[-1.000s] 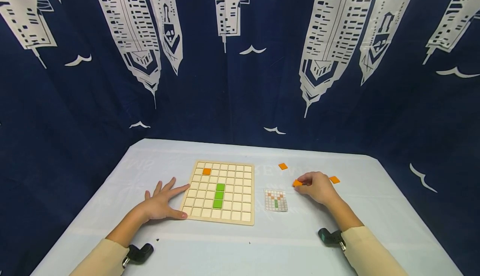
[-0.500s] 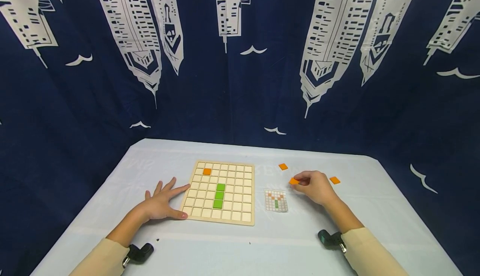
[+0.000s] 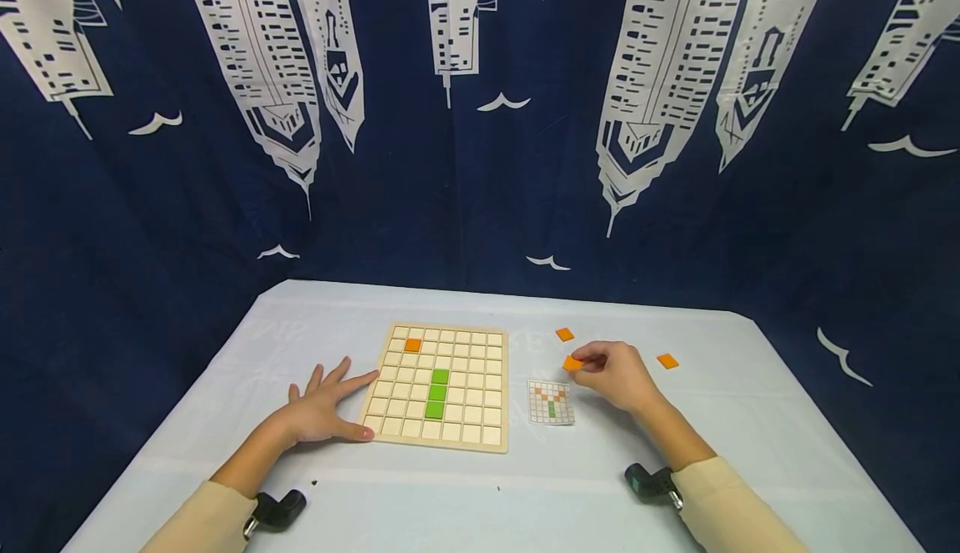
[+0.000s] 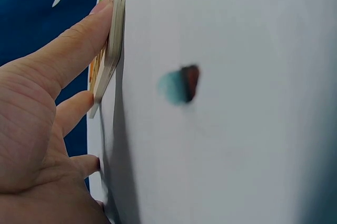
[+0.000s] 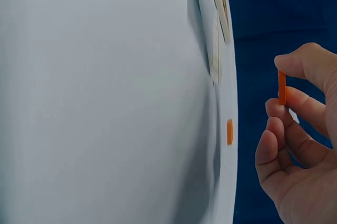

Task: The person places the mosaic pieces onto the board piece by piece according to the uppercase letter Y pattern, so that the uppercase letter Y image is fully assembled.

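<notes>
My right hand (image 3: 617,376) pinches an orange square tile (image 3: 572,363) between thumb and fingers, just beyond the small pattern card (image 3: 550,403). In the right wrist view this tile (image 5: 282,88) is seen edge-on, raised off the tabletop. To the left lies a wooden grid board (image 3: 473,414). One orange tile (image 3: 412,344) sits near its far left corner, and a column of green tiles (image 3: 437,392) runs down its middle. My left hand (image 3: 318,415) has its fingers spread, thumb and index finger touching the board's left side; in the left wrist view the thumb (image 4: 79,40) rests against the board's edge.
Two loose orange tiles lie on the white table: one (image 3: 565,334) beyond the held tile, another (image 3: 667,361) right of my right hand. A small dark speck (image 3: 314,482) lies near my left wrist. A navy printed cloth (image 3: 465,186) hangs behind the table.
My right hand has moved left with the orange tile, from near the right-hand loose tile to just beyond the card. The left hand stays at the board.
</notes>
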Motion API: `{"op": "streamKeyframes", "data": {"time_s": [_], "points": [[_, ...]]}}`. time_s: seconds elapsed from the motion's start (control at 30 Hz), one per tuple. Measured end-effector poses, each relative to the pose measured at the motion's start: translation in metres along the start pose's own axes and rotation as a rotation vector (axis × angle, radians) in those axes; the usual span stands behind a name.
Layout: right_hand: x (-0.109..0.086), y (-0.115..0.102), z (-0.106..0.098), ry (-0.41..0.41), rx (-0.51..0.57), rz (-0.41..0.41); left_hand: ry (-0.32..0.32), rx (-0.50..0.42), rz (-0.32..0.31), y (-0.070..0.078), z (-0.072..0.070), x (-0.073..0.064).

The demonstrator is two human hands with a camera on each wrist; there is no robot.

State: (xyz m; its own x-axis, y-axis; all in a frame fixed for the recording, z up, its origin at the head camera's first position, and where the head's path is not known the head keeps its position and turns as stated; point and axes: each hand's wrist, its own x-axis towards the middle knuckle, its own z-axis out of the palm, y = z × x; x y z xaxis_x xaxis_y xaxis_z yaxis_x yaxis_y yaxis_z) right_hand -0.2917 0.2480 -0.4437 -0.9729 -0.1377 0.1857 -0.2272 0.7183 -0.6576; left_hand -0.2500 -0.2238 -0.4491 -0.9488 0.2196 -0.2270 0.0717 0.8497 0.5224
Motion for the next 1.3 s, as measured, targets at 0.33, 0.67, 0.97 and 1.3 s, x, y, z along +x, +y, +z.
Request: {"op": "streamKeyframes", "data": {"time_s": [0.33,0.67,0.97,1.3], "points": [[0.0,-0.012,0.01,-0.006,0.033,-0.048,-0.005,0.002,0.002,0.0,0.0,0.0],[0.0,-0.021,0.02,-0.033,0.071,-0.049,-0.001,0.002,0.008,-0.001,0.0,0.0],[0.001,-0.027,0.03,-0.056,0.104,-0.066,-0.004,0.01,0.002,0.0,-0.001,0.0],[0.003,-0.035,0.039,-0.064,0.113,-0.09,-0.005,0.005,0.0,0.0,0.0,0.001]]}}
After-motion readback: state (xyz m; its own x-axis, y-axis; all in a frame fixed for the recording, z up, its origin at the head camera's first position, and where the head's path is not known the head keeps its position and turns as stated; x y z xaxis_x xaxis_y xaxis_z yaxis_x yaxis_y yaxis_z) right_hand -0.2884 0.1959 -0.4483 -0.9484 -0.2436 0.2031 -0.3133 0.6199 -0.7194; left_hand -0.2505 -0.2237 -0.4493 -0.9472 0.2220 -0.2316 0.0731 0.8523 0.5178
